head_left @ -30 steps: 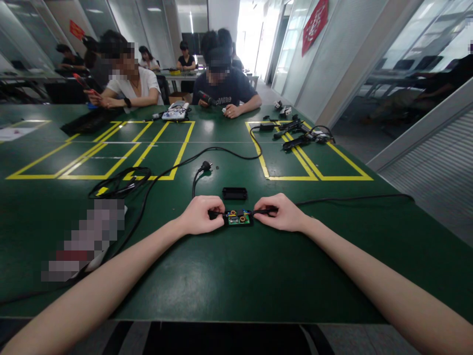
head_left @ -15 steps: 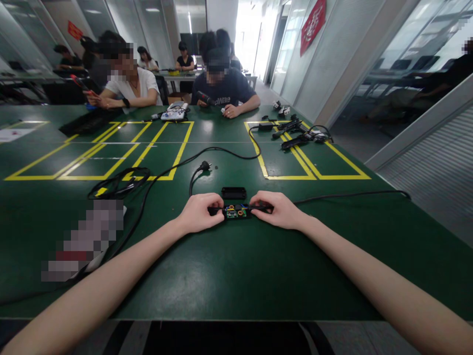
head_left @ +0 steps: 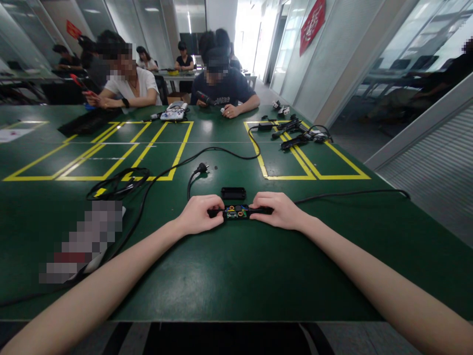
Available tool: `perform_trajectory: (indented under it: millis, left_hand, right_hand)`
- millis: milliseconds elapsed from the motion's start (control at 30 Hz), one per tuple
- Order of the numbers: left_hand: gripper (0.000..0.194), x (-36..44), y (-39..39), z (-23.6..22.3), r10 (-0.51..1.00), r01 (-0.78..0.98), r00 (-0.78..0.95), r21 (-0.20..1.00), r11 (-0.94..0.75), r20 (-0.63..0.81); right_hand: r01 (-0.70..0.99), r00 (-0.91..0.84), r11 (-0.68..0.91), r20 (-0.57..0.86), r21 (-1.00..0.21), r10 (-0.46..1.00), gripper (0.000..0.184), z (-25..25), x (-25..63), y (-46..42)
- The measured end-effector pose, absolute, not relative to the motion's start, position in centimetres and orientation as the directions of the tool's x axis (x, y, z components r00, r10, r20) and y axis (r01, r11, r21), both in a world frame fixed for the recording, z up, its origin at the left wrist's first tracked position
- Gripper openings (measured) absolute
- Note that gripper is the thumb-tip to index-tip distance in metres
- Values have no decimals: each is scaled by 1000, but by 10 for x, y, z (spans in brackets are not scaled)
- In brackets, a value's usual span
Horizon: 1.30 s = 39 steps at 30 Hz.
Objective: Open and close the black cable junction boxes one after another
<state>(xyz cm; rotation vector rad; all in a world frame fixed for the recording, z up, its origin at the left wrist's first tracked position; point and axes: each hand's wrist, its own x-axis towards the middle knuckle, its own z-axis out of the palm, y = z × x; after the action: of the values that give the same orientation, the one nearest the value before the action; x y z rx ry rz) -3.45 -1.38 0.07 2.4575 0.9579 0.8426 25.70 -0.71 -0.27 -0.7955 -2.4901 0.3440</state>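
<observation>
An open black adapter case [head_left: 237,217] lies on the green table between my hands. Inside it sits a green circuit board [head_left: 236,212] with copper-coloured ring coils and a few coloured wires. My left hand [head_left: 202,214] pinches the black cable at the case's left end; that cable leads to a plug [head_left: 201,168] beyond the hand. At the right end, my right hand [head_left: 275,211] is closed on the other black cable [head_left: 351,195], which runs off to the right. Just behind the case rests its separate black cover [head_left: 233,193], hollow side up.
A coiled cable [head_left: 120,182] and a blurred-out pale item [head_left: 86,241] lie on the left. Another long cable crosses the table [head_left: 207,276]. Dark tools and parts [head_left: 295,135] are at the far right. Two people sit opposite, one holding a screwdriver-like tool [head_left: 205,97].
The board has tilted flatter and settled lower into the case, its green face showing less. Both hands keep hold of the cables, the right having shifted slightly. The view has moved a little.
</observation>
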Motion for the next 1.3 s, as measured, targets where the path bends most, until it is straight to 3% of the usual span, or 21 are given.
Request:
perform_trajectory:
  millis: [433, 700, 867, 1000, 1167, 1300]
  left_hand:
    - [17, -37, -9, 6, 651, 479, 655, 456, -750, 382]
    - [16, -37, -8, 8, 623, 468, 685, 426, -774, 378]
    - [14, -36, -10, 5, 619, 469, 672, 413, -781, 406]
    - [7, -36, -12, 3, 646, 483, 654, 439, -757, 394]
    - [38, -34, -12, 3, 740, 615, 506, 416, -670, 444]
    - [75, -29, -9, 1, 786, 700, 511, 362, -615, 348]
  right_hand:
    - [494, -765, 837, 340, -235, 547, 28, 6, 255, -9]
    - [469, -780, 873, 402, -133, 480, 28, 4, 254, -7]
    - [427, -751, 891, 488, -155, 445, 20, 3, 249, -7]
    - [493, -659, 847, 550, -200, 514, 20, -2, 246, -6]
    - [640, -528, 721, 531, -264, 663, 25, -10, 245, -1]
    - [691, -479, 649, 471, -318, 740, 26, -15, 241, 2]
